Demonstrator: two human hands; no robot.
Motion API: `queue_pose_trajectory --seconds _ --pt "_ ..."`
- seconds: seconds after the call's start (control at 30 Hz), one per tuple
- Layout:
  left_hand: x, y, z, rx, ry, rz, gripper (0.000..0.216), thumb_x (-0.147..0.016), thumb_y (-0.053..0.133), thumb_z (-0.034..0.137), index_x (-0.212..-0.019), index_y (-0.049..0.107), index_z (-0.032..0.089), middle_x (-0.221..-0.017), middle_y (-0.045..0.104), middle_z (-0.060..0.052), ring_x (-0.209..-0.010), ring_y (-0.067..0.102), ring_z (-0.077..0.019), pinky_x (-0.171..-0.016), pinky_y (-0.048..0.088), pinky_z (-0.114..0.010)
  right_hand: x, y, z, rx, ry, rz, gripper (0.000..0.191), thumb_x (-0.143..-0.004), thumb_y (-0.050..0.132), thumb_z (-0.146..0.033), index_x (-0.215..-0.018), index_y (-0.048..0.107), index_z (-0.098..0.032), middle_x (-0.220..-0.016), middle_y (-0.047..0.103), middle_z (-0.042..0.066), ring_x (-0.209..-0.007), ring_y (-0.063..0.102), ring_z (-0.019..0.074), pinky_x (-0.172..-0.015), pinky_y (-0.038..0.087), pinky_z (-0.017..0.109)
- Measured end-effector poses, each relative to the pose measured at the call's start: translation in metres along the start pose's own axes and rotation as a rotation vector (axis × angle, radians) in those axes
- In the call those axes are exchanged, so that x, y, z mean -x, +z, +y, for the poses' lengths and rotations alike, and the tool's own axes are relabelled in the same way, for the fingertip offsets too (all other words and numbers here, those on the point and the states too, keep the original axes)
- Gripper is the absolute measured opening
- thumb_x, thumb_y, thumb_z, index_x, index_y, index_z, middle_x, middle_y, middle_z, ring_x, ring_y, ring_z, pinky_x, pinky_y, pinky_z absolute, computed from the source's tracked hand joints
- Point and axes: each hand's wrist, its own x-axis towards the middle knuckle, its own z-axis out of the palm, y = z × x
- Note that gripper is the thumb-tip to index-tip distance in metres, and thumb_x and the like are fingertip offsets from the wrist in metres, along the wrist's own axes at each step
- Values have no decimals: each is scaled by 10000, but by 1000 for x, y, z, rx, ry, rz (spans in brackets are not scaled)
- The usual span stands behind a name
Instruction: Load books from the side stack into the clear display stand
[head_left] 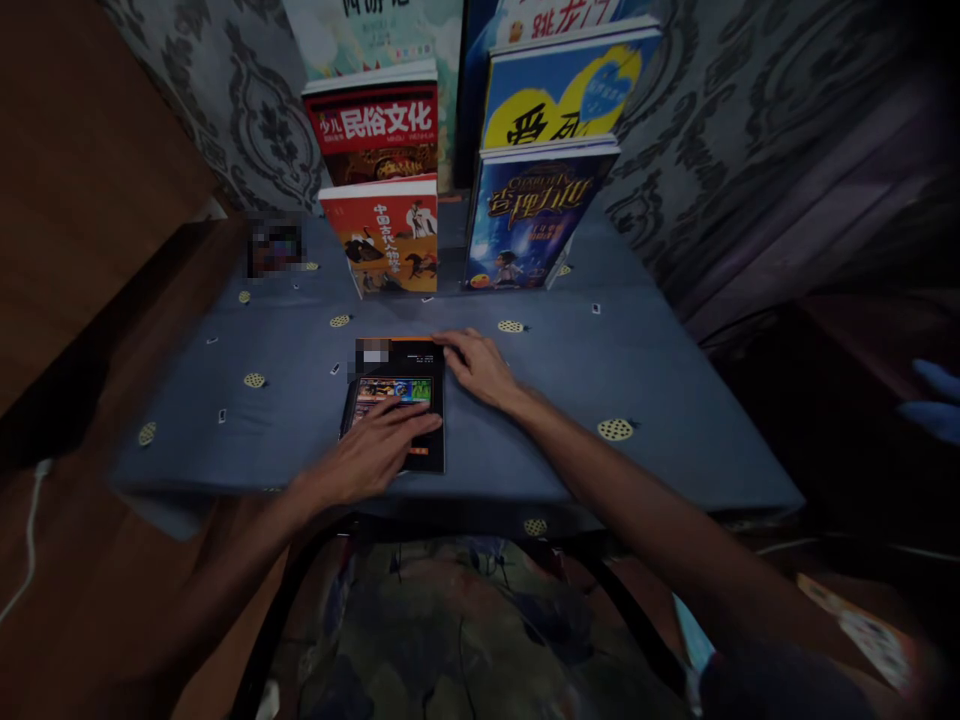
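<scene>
A thin book with a dark cover (pixel 431 395) lies closed on the cloth-covered table, close to its front edge. Colourful small pictures show on the cover, and part of its upper left is pixelated. My left hand (pixel 379 440) rests flat on the lower half of the book, fingers stretched out across the cover. At the book's upper right corner is my right hand (pixel 484 368), its fingertips touching the edge there. The fingers of that hand are extended and slightly bent. Whether a page or the cover is lifted at that corner cannot be seen.
Behind the book stand a red-orange book (pixel 390 240) and a blue book (pixel 532 220), with more books upright behind each. A pixelated item (pixel 274 248) lies at the table's (pixel 637 350) back left. Patterned wall covering (pixel 262 110) rises behind. A white cable (pixel 31 540) hangs at left.
</scene>
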Motion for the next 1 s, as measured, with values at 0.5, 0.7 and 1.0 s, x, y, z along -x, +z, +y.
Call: queue_pose_trajectory --seconds 0.5,0.7,1.0 --pt "21 21 34 -88 2 264 416 -1005 454 130 -1410 507 211 -1303 695 -84 -1284 614 -181 -1139 470 -413 0 -4 -8 12 24 52 339 -944 490 -209 -1186 724 -251 -1091 750 72 -1034 660 265 -957 528 466" --pt "21 30 35 -62 -3 336 391 -980 469 124 -1358 546 190 -1223 734 -73 -1268 624 -194 -1144 458 -443 4 0 -33 22 -139 -31 296 -959 509 -225 -1157 728 -213 -1096 768 92 -1059 682 260 -1039 467 511" --pt "21 30 36 -54 -28 339 367 -976 475 160 -1331 566 188 -1206 741 -73 -1268 624 -199 -1142 455 -434 -42 49 -67 -39 -414 -418 358 -1004 517 -257 -1347 615 -237 -1387 654 86 -1376 529 226 -1197 357 492"
